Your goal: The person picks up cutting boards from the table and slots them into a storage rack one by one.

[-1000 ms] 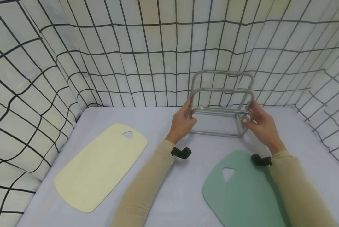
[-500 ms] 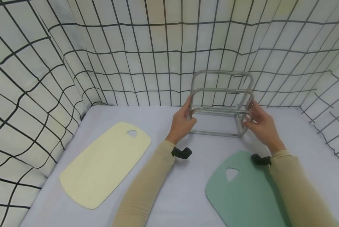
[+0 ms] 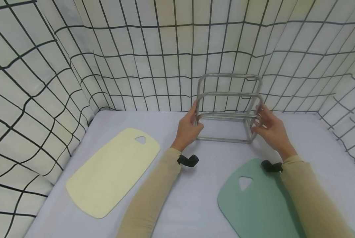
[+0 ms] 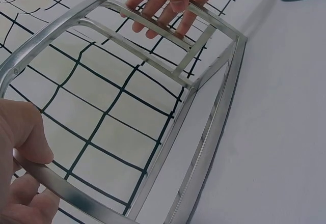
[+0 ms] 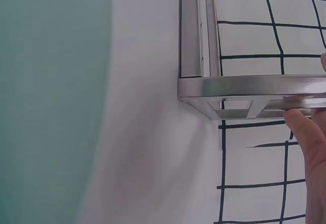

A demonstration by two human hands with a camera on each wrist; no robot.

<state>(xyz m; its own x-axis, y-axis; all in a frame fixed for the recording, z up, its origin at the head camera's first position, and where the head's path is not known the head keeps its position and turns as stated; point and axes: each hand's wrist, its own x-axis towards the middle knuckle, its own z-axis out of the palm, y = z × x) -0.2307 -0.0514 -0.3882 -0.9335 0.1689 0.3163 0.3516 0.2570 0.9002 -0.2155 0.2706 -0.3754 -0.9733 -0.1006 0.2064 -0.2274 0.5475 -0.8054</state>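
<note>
A silver metal rack [image 3: 225, 94] with three rounded upright loops stands near the back of the white table. My left hand [image 3: 187, 129] grips its left side; in the left wrist view the thumb and fingers [image 4: 38, 198] pinch one metal bar. On the opposite side my right hand [image 3: 272, 127] holds the frame with thumb in front and fingers behind. Down by my right forearm lies a green cutting board [image 3: 260, 201], partly covered by the sleeve. To the left, a pale yellow cutting board [image 3: 112, 175] lies flat and slanted, its handle hole towards the back.
A white cloth with a dark grid pattern [image 3: 153, 62] rises behind the table and along both sides. White tabletop [image 3: 192, 195] shows between the two boards. A black wrist piece [image 3: 188, 160] sits on the left sleeve and another [image 3: 271, 166] on the right.
The rack has shifted slightly left relative to the boards and backdrop, both hands moving with it. The head view has turned a little left. Both boards lie as before.
</note>
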